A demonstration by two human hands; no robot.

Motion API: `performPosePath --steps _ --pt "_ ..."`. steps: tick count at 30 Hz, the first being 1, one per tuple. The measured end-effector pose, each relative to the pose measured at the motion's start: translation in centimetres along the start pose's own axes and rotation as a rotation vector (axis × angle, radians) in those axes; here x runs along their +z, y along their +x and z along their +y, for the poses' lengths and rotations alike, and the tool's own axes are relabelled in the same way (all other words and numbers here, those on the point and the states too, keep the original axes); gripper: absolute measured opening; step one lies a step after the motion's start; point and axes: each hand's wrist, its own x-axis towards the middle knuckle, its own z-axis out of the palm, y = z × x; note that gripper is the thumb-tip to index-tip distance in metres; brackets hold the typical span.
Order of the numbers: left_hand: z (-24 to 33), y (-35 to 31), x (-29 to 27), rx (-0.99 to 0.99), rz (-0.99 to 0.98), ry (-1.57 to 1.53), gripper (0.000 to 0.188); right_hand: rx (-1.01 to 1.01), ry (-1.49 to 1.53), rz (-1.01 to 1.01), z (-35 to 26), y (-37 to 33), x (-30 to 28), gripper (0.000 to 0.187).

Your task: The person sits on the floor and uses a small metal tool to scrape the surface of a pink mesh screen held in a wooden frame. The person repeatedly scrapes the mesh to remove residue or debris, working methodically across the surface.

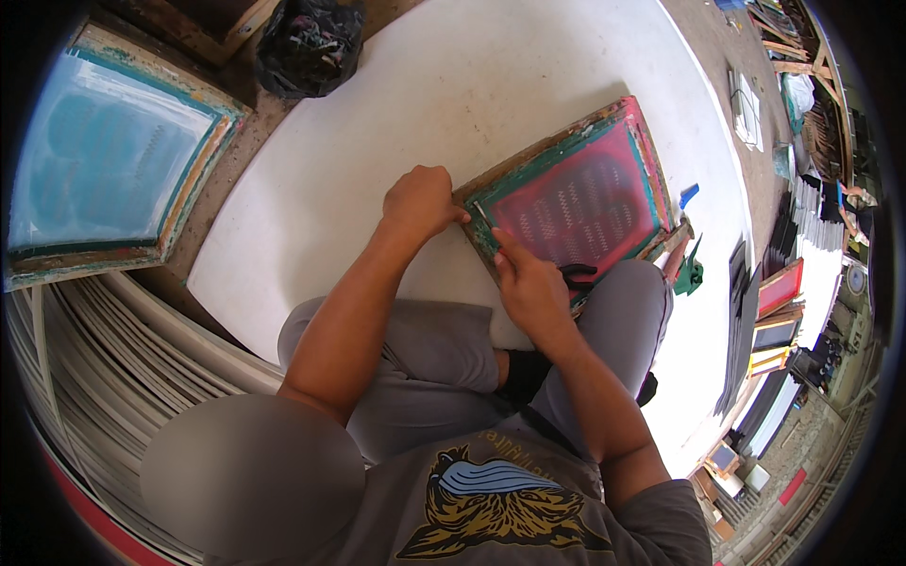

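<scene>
A screen-printing frame (571, 212) with worn, paint-stained wooden edges and pink-red mesh lies tilted in front of my right knee. Rows of small markings show on its mesh. At the frame's left corner, my left hand (418, 201) is closed, its fingertips against the wood. My right hand (531, 288) is at the near left edge, index finger pointing over the green border and other fingers curled. Just beyond that fingertip is a thin pale strip (480, 211). Black loops (578, 274) show beside the right hand; whether it holds them is hidden.
Another frame, with blue mesh (104, 156), stands at the left. A black plastic bag (310, 47) sits at the far left of the white surface (453, 75). A blue piece (689, 195) and a green item (692, 274) lie right of the pink screen. Stacked sheets (810, 255) line the right.
</scene>
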Motion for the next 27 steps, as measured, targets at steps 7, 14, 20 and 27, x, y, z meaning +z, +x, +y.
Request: performPosePath --steps 7,14,20,27 --pt "0.2 0.1 -0.1 0.006 -0.024 0.012 0.041 0.045 -0.077 -0.041 -1.7 0.2 -1.0 0.041" --pt "-0.1 0.4 0.2 0.029 -0.007 0.018 0.041 0.019 -0.041 -0.028 -1.2 0.2 -0.7 0.041" --pt "-0.1 0.3 0.2 0.019 0.001 0.021 0.040 0.026 -0.017 -0.023 -1.3 0.0 -0.8 0.040" --pt "0.4 0.0 -0.1 0.010 -0.009 0.016 0.040 0.027 -0.036 -0.031 -1.2 0.1 -0.8 0.041"
